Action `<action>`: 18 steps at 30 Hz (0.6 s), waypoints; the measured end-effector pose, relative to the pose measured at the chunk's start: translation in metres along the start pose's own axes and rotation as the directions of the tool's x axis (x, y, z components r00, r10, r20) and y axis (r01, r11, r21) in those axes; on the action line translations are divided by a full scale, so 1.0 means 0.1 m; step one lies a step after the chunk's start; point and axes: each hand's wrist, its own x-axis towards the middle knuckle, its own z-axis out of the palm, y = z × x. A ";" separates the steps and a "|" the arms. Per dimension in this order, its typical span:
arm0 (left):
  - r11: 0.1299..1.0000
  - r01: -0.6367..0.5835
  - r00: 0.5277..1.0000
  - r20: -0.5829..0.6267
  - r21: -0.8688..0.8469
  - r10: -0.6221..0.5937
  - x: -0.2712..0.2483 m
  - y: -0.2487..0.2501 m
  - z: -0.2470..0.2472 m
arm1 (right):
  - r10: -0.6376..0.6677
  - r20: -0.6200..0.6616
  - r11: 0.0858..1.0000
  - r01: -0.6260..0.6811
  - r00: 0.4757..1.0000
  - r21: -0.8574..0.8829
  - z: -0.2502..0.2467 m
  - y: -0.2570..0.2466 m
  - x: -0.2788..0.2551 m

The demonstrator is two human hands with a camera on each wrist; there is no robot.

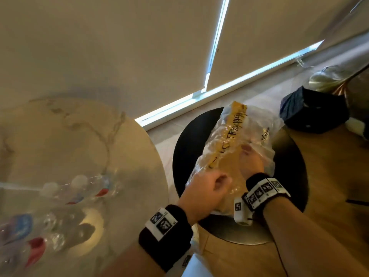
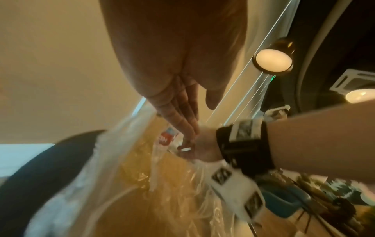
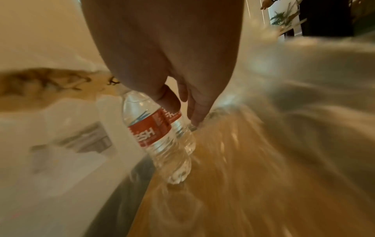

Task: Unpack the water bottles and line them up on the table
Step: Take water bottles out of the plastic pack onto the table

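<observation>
Water bottle (image 3: 157, 128) between right-hand fingers (image 3: 169, 100).

Bottles (image 1: 75, 188): stood on the table (image 1: 60, 136), well left of both hands.
Plastic wrap (image 1: 235, 148): lay on the stool (image 1: 189, 148), under the left hand (image 1: 207, 186) and around the right hand (image 1: 250, 160).
Bottle (image 3: 158, 133): inside the wrap, in the right hand.

Both forearms reach forward, black wristbands on. Left hand (image 1: 207, 184) fingers curled in a pinch; right hand (image 1: 250, 160) fingers wrapped, gripping.
</observation>
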 end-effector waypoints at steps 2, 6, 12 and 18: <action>0.997 0.042 0.998 0.041 0.062 -0.044 0.37 0.03 0.19 | 0.044 0.150 0.992 -0.026 0.988 -0.122 -0.11 -0.15 0.19; 0.952 0.115 0.993 -0.015 0.284 -0.115 0.92 0.01 0.31 | 0.055 0.209 0.965 0.001 0.976 -0.261 -0.27 -0.27 0.55; 0.955 0.142 0.990 -0.064 0.262 -0.129 1.34 -0.25 0.45 | 0.048 0.233 0.949 0.029 0.971 -0.314 -0.31 -0.22 0.64; 0.934 0.113 0.991 -0.101 0.339 -0.083 1.33 -0.28 0.55 | -0.007 0.201 0.992 -0.018 0.980 0.124 -0.17 0.09 0.39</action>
